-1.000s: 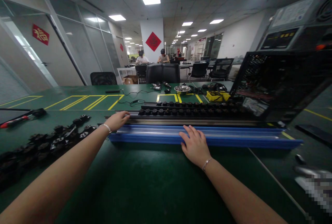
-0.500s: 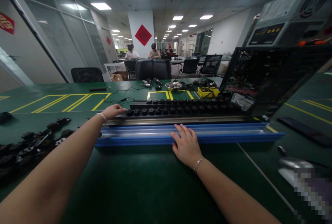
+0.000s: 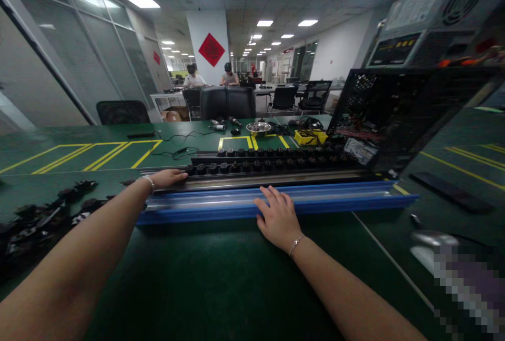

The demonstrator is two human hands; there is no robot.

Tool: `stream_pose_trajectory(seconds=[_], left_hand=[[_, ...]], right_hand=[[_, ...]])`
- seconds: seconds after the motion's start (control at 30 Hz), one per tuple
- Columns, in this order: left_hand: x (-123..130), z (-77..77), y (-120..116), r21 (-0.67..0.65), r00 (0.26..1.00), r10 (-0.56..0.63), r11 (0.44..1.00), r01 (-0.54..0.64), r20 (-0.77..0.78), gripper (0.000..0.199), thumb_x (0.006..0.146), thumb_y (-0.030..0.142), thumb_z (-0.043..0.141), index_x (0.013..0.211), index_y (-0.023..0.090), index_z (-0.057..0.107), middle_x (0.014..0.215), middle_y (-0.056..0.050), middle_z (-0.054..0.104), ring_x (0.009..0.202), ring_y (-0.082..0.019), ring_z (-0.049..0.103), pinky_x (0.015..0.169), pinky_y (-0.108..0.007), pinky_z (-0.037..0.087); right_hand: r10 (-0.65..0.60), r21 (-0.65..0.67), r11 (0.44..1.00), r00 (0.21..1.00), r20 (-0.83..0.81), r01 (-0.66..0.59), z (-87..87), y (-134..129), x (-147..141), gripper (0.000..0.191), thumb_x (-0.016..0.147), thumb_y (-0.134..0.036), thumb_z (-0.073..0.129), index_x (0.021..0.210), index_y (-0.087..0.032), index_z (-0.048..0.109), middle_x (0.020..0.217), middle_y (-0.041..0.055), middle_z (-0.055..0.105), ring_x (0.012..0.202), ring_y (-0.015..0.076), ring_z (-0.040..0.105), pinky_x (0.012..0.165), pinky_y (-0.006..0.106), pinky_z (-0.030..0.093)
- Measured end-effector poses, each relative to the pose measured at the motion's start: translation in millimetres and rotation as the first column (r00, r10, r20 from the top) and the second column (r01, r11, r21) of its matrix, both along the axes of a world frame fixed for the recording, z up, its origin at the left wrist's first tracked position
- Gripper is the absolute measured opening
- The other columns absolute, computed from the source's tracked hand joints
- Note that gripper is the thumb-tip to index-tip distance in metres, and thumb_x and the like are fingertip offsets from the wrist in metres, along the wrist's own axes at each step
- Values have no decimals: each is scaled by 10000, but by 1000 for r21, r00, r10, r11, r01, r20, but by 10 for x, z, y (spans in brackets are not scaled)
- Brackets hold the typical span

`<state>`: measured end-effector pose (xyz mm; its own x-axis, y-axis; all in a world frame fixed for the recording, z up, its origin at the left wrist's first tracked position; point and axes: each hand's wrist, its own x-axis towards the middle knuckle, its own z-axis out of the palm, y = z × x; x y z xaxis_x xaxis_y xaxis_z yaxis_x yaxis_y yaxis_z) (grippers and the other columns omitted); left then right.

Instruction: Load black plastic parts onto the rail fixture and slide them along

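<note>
At the left end of a long dark rail (image 3: 252, 177), my left hand (image 3: 168, 178) is closed, its fingers together and pointing right. Their tips are beside the first of a row of small black parts (image 3: 224, 168); whatever they may hold is hidden. My right hand (image 3: 278, 220) is open, with spread fingers resting on a long blue channel-shaped rail (image 3: 347, 200). This blue rail lies in front of the dark one, nearly parallel to it. A second row of black parts (image 3: 252, 152) stands behind the first.
On the left lies a pile of black parts (image 3: 35, 225). An opened computer case (image 3: 406, 114) stands at the right. Further back are a metal bowl (image 3: 258, 128), a yellow tray (image 3: 310, 137) and cables. Two people (image 3: 229, 78) sit at a far table.
My left hand has lowered slightly at the left end of the row, its fingers now lying flatter along the rail. My right hand stays on the blue rail. The view has shifted slightly.
</note>
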<state>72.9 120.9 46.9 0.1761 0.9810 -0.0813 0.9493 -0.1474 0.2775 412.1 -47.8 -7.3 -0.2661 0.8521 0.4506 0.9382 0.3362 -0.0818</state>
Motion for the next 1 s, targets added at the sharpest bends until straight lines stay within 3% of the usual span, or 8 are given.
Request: stream_pose_trajectory(seconds=[0.1,0.17,0.43,0.57,0.67,0.87,0.93,1.0], left_hand=[[-22,1,56,-119,996,-57,992,49,-63,550,707,634,411,878,167,644,905,-83,681,819,-221,612,741,-285,444],[-36,17,76,-111,989,-89,991,77,-115,579,700,656,409,907,159,623,909,-79,670,803,-211,596,716,-278,436],[-23,216,-48,95,959,-96,988,125,-266,568,755,592,423,1029,113,551,928,-74,630,791,-162,527,692,-249,372],[37,388,-200,327,928,-50,928,181,-370,485,796,548,401,985,134,568,913,-71,624,832,-184,534,750,-293,351],[79,533,-338,450,929,7,876,173,-371,443,794,544,420,936,156,582,935,-65,624,897,-206,535,805,-334,332],[145,752,-637,617,944,79,773,145,-321,366,750,520,521,872,184,597,902,-36,632,926,-207,539,874,-362,303],[165,781,-745,664,949,91,734,141,-302,340,737,512,542,850,197,604,880,-32,635,906,-210,547,871,-363,307],[180,781,-842,704,957,96,697,132,-274,310,729,506,551,822,216,608,865,-32,635,898,-217,551,869,-367,309]], right_hand=[[6,3,1000,1000,-13,-6,-2,-4,1,339,776,-287,494,1109,-265,549,1364,70,394,1266,261,270,991,445,187],[6,1,1000,1000,-13,-6,-3,-5,1,335,776,-284,495,1106,-266,549,1367,67,390,1268,259,266,993,444,184],[2,-27,1000,1000,0,-2,39,-26,-15,381,797,-362,473,1168,-281,505,1375,61,381,1273,260,259,1000,459,180],[-56,-47,998,996,-71,53,87,10,2,501,820,-480,405,1260,-240,425,1369,73,384,1253,238,293,1001,415,235],[-147,-54,988,983,-106,142,138,107,77,698,758,-561,467,1326,-175,344,1402,113,318,1290,267,224,1006,414,254],[-79,82,993,996,-35,82,509,576,245,858,709,-548,558,1394,-186,187,1463,96,181,1343,269,73,1063,464,144],[-129,83,988,992,-13,129,705,791,268,897,658,-498,637,1387,-208,203,1445,94,234,1334,288,115,1059,486,141],[-142,-13,990,989,30,143,889,985,286,938,592,-495,690,1371,-231,238,1372,104,370,1284,315,253,1026,524,192]])
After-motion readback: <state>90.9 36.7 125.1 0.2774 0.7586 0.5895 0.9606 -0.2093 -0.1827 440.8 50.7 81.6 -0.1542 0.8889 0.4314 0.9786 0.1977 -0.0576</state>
